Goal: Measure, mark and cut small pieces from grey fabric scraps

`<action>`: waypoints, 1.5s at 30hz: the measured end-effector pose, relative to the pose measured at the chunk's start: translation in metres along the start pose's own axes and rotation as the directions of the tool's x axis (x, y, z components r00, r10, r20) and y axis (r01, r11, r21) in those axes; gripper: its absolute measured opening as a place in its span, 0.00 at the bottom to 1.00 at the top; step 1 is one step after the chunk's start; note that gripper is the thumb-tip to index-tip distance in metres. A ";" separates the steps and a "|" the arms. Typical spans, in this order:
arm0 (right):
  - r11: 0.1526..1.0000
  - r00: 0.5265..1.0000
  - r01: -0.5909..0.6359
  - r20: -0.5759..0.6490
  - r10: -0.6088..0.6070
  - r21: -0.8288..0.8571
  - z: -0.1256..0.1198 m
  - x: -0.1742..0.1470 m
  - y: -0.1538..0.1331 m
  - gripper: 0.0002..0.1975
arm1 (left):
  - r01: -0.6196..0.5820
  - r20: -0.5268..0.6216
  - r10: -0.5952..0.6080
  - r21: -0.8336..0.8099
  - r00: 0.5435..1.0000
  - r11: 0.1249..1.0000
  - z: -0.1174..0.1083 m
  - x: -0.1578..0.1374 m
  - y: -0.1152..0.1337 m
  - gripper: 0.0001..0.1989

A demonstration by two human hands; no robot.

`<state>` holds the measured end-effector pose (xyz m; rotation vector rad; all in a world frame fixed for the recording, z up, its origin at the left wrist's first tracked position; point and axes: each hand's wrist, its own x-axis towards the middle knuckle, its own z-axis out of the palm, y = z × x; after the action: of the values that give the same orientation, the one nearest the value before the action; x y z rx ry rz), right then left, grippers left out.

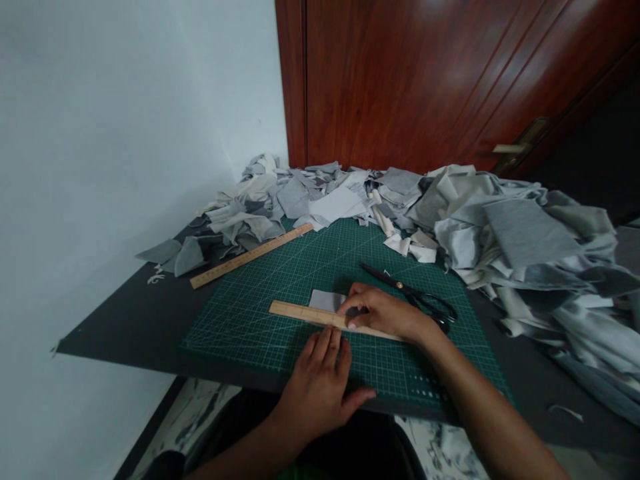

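The ruler (320, 317) near the surface's (120, 320) front edge looks light, stiff, best pinned midway. Left fingers (325, 339) lie unclenched; right fingers' (361, 290) grip is unclear.

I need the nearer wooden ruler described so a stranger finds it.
On the dark flat table lies a green gridded cutting mat. On it, a straight light-brown wooden ruler crosses a small pale-grey fabric piece. Unlike the other wooden ruler, beside grey fabric scraps at left, it lies nearer the person.

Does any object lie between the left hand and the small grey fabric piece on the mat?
Yes, the nearer wooden ruler lies between the left hand and the exposed far part of the fabric piece.
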<state>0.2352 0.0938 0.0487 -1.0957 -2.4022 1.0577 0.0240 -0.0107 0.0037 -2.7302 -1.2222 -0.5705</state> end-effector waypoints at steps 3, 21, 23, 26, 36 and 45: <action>1.000 1.000 0.013 0.006 -0.013 0.014 0.000 0.000 -0.002 0.10 | -0.003 -0.003 0.003 0.001 1.000 1.000 0.001 0.000 0.000 0.39; 1.000 0.999 -0.015 0.036 0.014 0.015 -0.002 -0.001 -0.006 0.11 | 0.002 0.014 -0.003 0.015 1.000 1.000 -0.002 0.000 0.001 0.41; 1.000 0.999 -0.001 0.034 0.001 0.012 -0.002 0.000 -0.005 0.11 | 0.007 0.013 -0.007 0.010 1.000 1.000 -0.001 0.000 0.001 0.41; 1.000 0.999 0.007 0.036 -0.007 0.012 -0.001 0.000 -0.003 0.11 | 0.004 0.009 -0.004 0.018 1.000 1.000 -0.001 0.000 0.001 0.41; 1.000 0.999 -0.015 0.031 0.015 0.013 -0.002 0.001 -0.004 0.13 | -0.003 0.004 0.003 0.036 1.000 0.999 -0.001 0.000 0.001 0.41; 0.999 0.998 -0.021 0.054 0.019 0.032 -0.004 0.003 -0.003 0.13 | 0.013 -0.012 -0.013 -0.004 1.000 1.000 0.004 -0.001 0.000 0.39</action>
<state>0.2333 0.0966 0.0537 -1.0964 -2.4118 1.1426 0.0250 -0.0102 -0.0004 -2.7206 -1.2380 -0.5903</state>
